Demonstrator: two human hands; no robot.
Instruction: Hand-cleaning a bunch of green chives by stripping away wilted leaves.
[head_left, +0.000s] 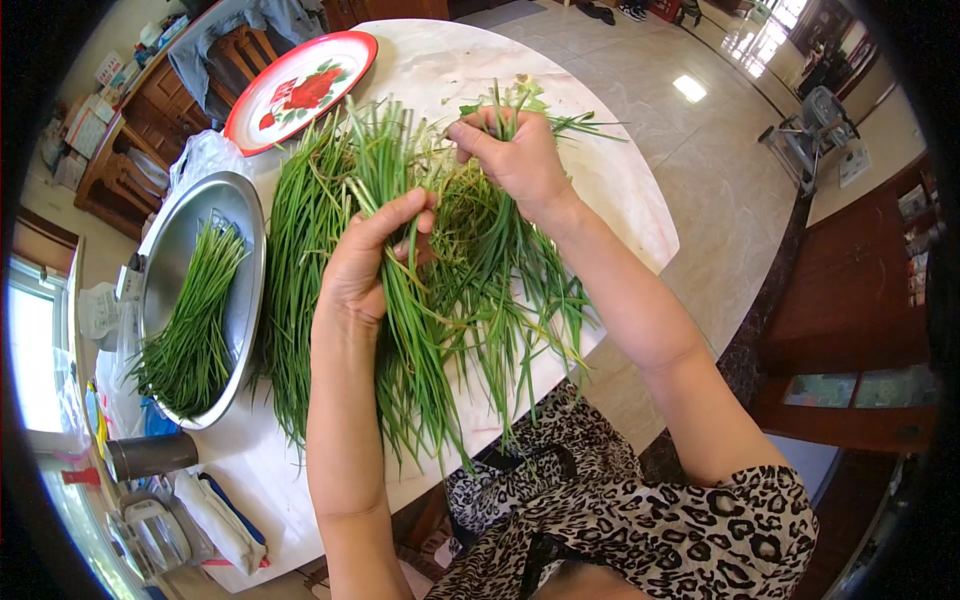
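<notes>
A loose bunch of garlic chives (424, 322) is in my left hand (367, 259), the pale cut ends pointing away from me and the green leaves hanging over the table's near edge. My right hand (517, 154) grips a smaller bundle of chives (512, 221); its stems poke up above the fingers, and thumb and forefinger meet. A big pile of chives (304, 247) lies to the left of my left hand. Between and beneath both hands is a tangle of thin, partly yellowed trimmings (465, 202). What the right fingertips pinch is too small to tell.
On the left, a metal basin (251, 300) holds a neat chive bundle (199, 322). Behind the pile rests a rose-patterned enamel tray (255, 112). A dark cylinder (150, 456), folded cloth (217, 521) and glass jug (154, 536) line the white marbled table's (630, 180) left side.
</notes>
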